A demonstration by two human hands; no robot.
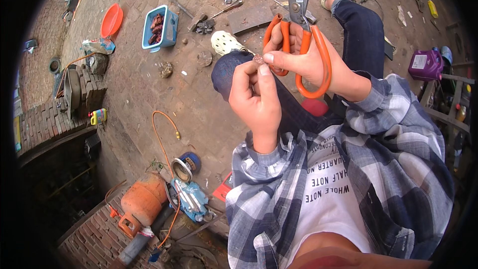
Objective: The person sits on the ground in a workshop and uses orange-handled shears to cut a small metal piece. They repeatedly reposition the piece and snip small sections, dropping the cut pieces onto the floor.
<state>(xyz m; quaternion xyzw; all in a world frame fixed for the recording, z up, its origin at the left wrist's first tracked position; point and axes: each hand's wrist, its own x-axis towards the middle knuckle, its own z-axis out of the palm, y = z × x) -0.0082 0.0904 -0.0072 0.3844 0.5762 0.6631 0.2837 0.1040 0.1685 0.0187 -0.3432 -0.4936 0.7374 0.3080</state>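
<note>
My left hand (256,97) is closed, its thumb and forefinger pinching a small reddish-brown, rough lump (258,59) in front of my knee. The thumb of my right hand (313,60) also reaches the lump's edge. The same right hand is wrapped about a large pair of scissors with thick orange handles (326,77). Their grey blades lie together, pointing away from me, and the tips run out of the picture. Whether the lump is hard or soft I cannot tell.
A light-blue plastic basket (172,26) with dark reddish pieces stands at the far left, beside an orange basin (112,20). A flat brown slab (251,18) and scattered tools lie ahead. An orange gas cylinder (144,199) with a hose is at near left; a purple jug (425,65) at right.
</note>
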